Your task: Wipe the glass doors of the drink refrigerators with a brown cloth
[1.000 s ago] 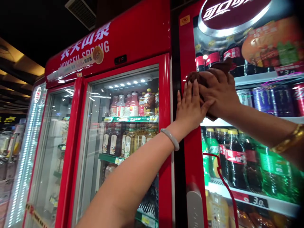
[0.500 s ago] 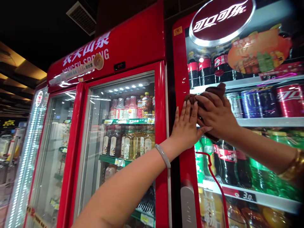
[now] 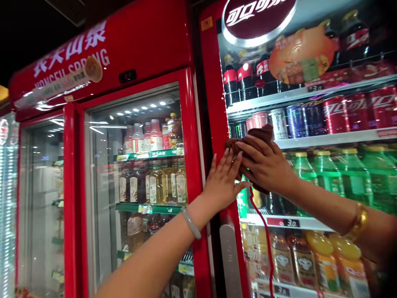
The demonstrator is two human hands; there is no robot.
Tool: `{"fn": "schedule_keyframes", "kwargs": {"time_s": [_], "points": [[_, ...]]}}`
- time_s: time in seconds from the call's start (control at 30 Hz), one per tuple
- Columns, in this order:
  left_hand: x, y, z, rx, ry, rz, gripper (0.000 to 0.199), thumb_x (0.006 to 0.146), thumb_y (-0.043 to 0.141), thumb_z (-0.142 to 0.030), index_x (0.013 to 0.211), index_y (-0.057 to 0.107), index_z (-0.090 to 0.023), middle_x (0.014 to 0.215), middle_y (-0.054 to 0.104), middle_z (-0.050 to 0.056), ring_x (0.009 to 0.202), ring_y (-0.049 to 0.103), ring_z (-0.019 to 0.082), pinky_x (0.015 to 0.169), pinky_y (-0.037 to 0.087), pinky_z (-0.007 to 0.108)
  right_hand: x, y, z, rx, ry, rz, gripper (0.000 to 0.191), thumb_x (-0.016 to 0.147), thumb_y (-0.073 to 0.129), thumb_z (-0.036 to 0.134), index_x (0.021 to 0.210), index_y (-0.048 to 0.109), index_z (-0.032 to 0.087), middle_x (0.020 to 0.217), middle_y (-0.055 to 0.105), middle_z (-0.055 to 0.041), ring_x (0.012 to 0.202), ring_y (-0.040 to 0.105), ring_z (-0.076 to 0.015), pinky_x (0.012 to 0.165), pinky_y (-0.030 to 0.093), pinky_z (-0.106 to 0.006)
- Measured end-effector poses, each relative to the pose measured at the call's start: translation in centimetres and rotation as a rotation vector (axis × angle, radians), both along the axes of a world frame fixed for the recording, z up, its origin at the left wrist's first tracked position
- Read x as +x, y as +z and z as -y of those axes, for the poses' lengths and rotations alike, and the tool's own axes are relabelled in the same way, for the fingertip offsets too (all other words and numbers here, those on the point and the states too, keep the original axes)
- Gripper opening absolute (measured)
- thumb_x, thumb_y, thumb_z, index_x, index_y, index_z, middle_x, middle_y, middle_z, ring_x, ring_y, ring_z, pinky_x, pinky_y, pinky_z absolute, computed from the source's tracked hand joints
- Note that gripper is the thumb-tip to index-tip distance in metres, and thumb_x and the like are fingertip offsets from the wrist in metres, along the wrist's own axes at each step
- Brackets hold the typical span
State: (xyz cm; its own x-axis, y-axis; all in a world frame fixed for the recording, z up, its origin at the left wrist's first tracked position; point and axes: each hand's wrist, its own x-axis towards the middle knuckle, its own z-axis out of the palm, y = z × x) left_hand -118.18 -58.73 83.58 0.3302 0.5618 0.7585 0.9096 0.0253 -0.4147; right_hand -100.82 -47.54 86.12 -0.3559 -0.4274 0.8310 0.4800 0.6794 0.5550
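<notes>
A brown cloth [image 3: 260,134] is bunched against the right-hand fridge, where the red door frame [image 3: 214,103] meets the glass, beside the shelf of cans. Crumpled as it is, it has no clean long axis; one corner points up above the right hand [image 3: 263,165], a fold reaches left, and a flap hangs below the palm. The right hand is closed over the cloth, fingers side by side and pointing up and left. The left hand [image 3: 221,182] has its fingers straight and its thumb held out, its fingertips at the cloth's left edge; whether they press on it I cannot tell. A gray bracelet [image 3: 190,223] circles the left wrist, a gold bracelet [image 3: 359,221] the right forearm. Above, a round sign [image 3: 259,18] reads 可口可 and a last character cut by the picture's top edge. Red cans [image 3: 335,116] bear 可口 in white, and a price tag [image 3: 283,222] below shows 3.0. The left-hand fridge's red header [image 3: 155,33] says 农夫山泉 over "NONGFU SPRING", partly covered by a sticker [image 3: 93,69].
</notes>
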Motion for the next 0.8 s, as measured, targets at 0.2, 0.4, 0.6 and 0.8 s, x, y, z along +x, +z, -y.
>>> {"fn": "schedule_keyframes", "kwargs": {"time_s": [0.2, 0.4, 0.6, 0.8], "points": [[0.7, -8.2, 2.6, -0.163, 0.01, 0.07, 0.096, 0.098, 0.06, -0.057, 0.171, 0.008, -0.023, 0.176, 0.009, 0.017, 0.164, 0.002, 0.033, 0.131, 0.027, 0.063, 0.9, -9.4, 1.5, 0.084, -0.097, 0.08, 0.043, 0.098, 0.054, 0.028, 0.14, 0.065, 0.024, 0.158, 0.055, -0.0083, 0.151, 0.043, -0.0345, 0.118, 0.038, -0.061], [0.7, -5.9, 2.6, -0.174, 0.01, 0.061, 0.082, 0.105, 0.044, -0.058, 0.17, 0.008, -0.023, 0.177, 0.013, 0.012, 0.165, 0.006, 0.026, 0.134, 0.02, 0.057, 3.1, -4.5, -0.8, 0.253, -0.051, 0.209, 0.036, 0.099, 0.055, 0.028, 0.132, 0.069, 0.031, 0.153, 0.06, -0.0009, 0.15, 0.045, -0.0266, 0.123, 0.037, -0.055], [3.2, -4.0, 0.5, -0.097, -0.001, 0.155, 0.094, 0.104, 0.037, -0.067, 0.169, -0.002, -0.012, 0.175, 0.008, 0.018, 0.164, 0.003, 0.031, 0.132, 0.023, 0.063, 2.3, -2.2, -0.2, 0.065, -0.098, -0.047, 0.038, 0.096, 0.066, 0.035, 0.133, 0.069, 0.029, 0.157, 0.057, -0.0051, 0.153, 0.042, -0.0322, 0.118, 0.044, -0.058], [4.7, -7.9, -0.5, -0.155, -0.022, 0.15, 0.101, 0.102, 0.041, -0.068, 0.168, -0.012, -0.013, 0.174, 0.008, 0.021, 0.162, 0.002, 0.034, 0.131, 0.022, 0.067, 3.6, -4.1, -1.3, 0.23, -0.065, 0.087, 0.038, 0.098, 0.062, 0.032, 0.136, 0.067, 0.029, 0.153, 0.061, 0.0002, 0.15, 0.046, -0.028, 0.123, 0.039, -0.057]]}}
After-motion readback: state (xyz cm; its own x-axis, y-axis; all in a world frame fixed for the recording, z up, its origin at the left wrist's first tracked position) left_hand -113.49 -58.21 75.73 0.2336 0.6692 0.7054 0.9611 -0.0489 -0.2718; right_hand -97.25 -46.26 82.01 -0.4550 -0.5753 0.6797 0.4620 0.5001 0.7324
